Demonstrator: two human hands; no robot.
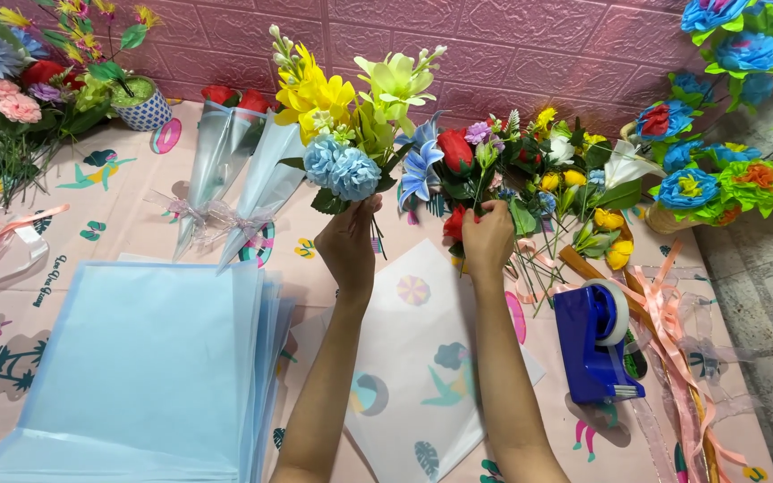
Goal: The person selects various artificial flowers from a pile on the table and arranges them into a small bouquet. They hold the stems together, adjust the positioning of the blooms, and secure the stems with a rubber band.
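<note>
One upright bunch of artificial flowers (351, 125), stems down and blooms toward the wall, is gripped in the closed fingers of the left hand (348, 243). A red flower (455, 224) is pinched by the right hand (487, 240). Two wrapped cones (234, 170) lie on the table (127, 215), beside one blue tape dispenser (594, 344).

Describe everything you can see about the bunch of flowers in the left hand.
The flower bunch looks artificial: yellow lilies, a pale lime-green lily, two light blue pom-pom blooms and green leaves on thin stems. The left hand holds it upright by the gathered stems, above the pink patterned tablecloth. Its blooms rise in front of the pink brick wall. The right hand is apart from it, at a red flower in the neighbouring pile.
</note>
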